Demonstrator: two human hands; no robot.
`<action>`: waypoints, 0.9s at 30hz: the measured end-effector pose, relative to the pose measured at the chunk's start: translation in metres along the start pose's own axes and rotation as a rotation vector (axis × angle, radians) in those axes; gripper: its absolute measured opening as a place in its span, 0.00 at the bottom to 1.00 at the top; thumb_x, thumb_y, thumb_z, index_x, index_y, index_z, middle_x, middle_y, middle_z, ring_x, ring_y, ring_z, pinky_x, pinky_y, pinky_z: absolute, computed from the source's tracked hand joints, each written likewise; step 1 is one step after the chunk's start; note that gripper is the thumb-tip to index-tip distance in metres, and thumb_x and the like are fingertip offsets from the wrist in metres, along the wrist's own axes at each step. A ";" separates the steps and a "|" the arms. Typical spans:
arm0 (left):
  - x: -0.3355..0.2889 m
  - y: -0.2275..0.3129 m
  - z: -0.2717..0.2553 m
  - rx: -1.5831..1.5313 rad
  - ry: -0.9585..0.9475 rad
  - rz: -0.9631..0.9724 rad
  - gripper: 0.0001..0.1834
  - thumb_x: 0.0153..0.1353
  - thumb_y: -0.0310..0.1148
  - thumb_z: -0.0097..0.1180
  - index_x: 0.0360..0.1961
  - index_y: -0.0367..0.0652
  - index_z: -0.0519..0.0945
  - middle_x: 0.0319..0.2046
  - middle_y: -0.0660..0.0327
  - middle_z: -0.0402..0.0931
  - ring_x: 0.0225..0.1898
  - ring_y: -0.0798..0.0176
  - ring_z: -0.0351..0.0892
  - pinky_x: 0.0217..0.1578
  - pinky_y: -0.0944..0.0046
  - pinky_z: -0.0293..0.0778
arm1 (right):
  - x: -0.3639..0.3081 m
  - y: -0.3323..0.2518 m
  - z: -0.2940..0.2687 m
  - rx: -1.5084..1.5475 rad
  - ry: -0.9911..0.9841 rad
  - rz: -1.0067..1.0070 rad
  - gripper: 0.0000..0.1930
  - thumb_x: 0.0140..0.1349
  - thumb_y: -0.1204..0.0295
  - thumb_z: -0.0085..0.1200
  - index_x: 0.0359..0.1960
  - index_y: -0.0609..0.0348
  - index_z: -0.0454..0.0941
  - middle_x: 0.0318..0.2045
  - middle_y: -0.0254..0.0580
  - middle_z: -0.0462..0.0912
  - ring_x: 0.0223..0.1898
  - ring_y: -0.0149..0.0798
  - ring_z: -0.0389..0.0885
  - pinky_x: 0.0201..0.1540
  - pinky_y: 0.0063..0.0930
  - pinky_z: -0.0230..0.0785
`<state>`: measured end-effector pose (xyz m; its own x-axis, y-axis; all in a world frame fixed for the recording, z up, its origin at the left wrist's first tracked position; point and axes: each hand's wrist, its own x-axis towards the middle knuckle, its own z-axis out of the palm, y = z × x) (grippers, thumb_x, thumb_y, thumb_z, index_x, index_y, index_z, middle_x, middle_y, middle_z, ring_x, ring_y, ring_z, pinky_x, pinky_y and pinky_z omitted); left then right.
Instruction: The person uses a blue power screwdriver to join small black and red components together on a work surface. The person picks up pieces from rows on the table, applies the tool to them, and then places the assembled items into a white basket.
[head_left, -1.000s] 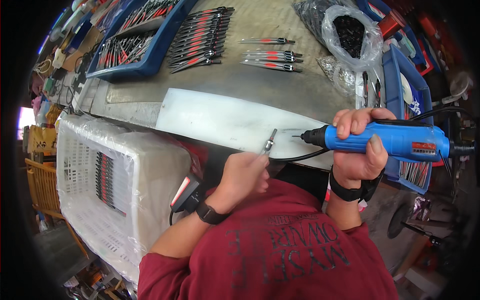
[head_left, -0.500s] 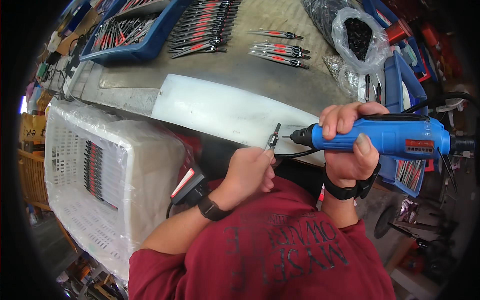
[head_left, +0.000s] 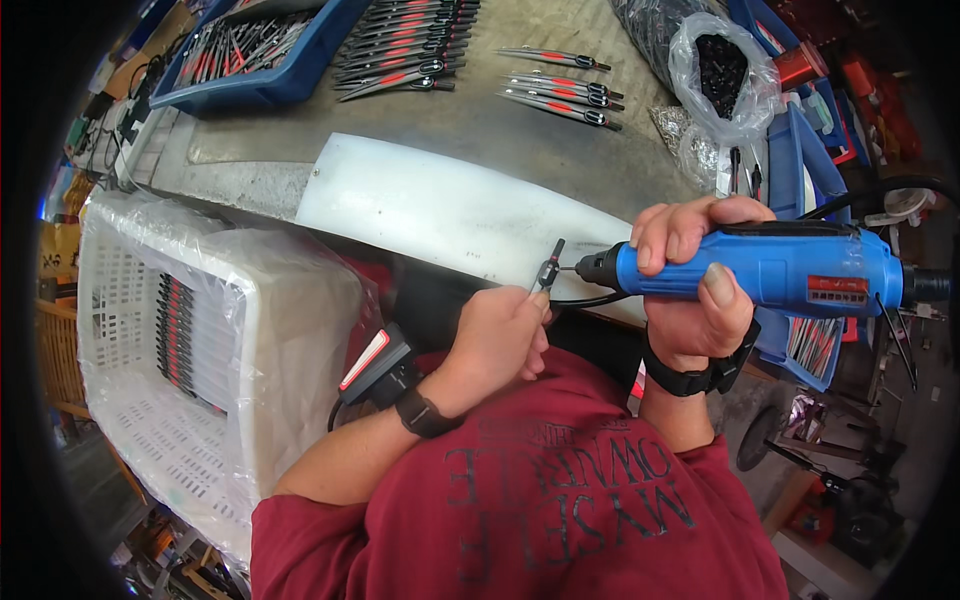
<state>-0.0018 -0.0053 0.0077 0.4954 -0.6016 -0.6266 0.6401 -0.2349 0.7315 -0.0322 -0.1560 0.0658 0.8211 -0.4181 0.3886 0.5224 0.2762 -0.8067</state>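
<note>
My left hand (head_left: 497, 338) is closed around the lower part of a drawing compass (head_left: 548, 272). Its dark hinge head and thin grip stick up past my fingertips, and its legs are mostly hidden in the hand. In my right hand (head_left: 708, 318) lies a blue electric screwdriver (head_left: 775, 268), held level and pointing left. The screwdriver's thin bit meets, or nearly meets, the side of the compass's hinge. Both hands are at the near edge of a long white plastic board (head_left: 420, 205).
Similar compasses (head_left: 405, 60) lie stacked on the table, with several more (head_left: 562, 92) to their right. A blue bin (head_left: 270, 90) holds others. At left stands a white plastic-lined basket (head_left: 255, 340). A clear bag (head_left: 690, 90) of small black parts sits at the far right.
The screwdriver has shifted slightly left, closing the gap between its bit and the compass hinge. My left hand keeps the same hold. The whole view has shifted a little.
</note>
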 end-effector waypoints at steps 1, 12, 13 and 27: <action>0.000 0.000 0.000 0.011 0.005 -0.005 0.14 0.63 0.35 0.42 0.26 0.36 0.71 0.13 0.63 0.68 0.11 0.73 0.67 0.10 0.74 0.65 | 0.000 0.001 0.000 -0.041 -0.010 -0.005 0.24 0.46 0.68 0.55 0.46 0.56 0.64 0.26 0.39 0.69 0.23 0.38 0.70 0.32 0.32 0.60; -0.001 0.001 0.000 -0.004 0.009 -0.009 0.14 0.63 0.35 0.43 0.26 0.36 0.71 0.13 0.63 0.68 0.10 0.72 0.67 0.10 0.74 0.64 | 0.001 0.002 0.003 0.020 0.001 0.038 0.25 0.45 0.70 0.61 0.44 0.57 0.62 0.26 0.41 0.68 0.26 0.39 0.70 0.30 0.30 0.63; -0.001 0.001 0.000 0.003 0.012 -0.009 0.14 0.63 0.35 0.43 0.26 0.36 0.71 0.13 0.63 0.68 0.10 0.72 0.67 0.10 0.74 0.64 | 0.001 0.002 0.004 0.018 0.002 0.041 0.26 0.45 0.70 0.61 0.45 0.57 0.62 0.26 0.41 0.68 0.26 0.39 0.70 0.30 0.30 0.63; 0.000 0.004 0.000 0.036 0.008 -0.016 0.15 0.64 0.34 0.42 0.25 0.35 0.71 0.13 0.64 0.68 0.10 0.73 0.66 0.09 0.74 0.64 | 0.011 0.007 0.014 -0.575 -0.093 0.008 0.16 0.42 0.78 0.51 0.35 0.60 0.62 0.22 0.39 0.68 0.19 0.35 0.68 0.24 0.26 0.62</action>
<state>0.0005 -0.0061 0.0108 0.4903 -0.5911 -0.6405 0.6265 -0.2719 0.7305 -0.0160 -0.1466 0.0707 0.8546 -0.3334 0.3982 0.3286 -0.2466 -0.9117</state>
